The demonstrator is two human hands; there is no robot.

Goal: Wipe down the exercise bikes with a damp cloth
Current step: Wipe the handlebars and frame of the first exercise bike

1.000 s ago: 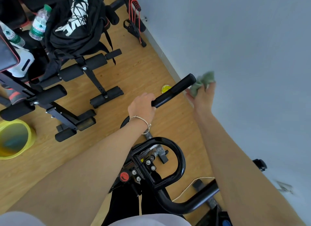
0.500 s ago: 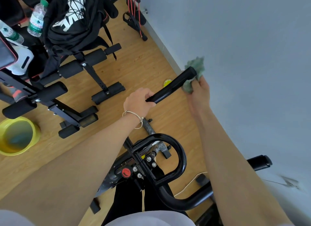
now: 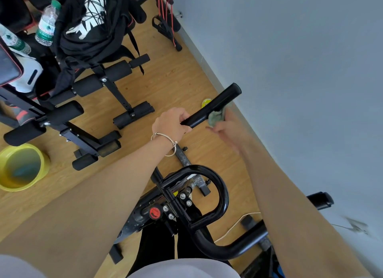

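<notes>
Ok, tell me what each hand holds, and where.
The left hand grips the handlebar at its near end; the right hand holds the green cloth bunched against the bar's middle.

Thin silver bangle (image 3: 160, 134), seemingly pale top (image 3: 182, 270)

two water bottles (image 3: 47, 26) (image 3: 15, 42) and one black bag (image 3: 103, 43) are counted far left. one yellow basin (image 3: 46, 163), one cloth (image 3: 215, 118), one exercise bike (image 3: 223, 191) and two hands (image 3: 172, 122) (image 3: 229, 129) are seen.
</notes>
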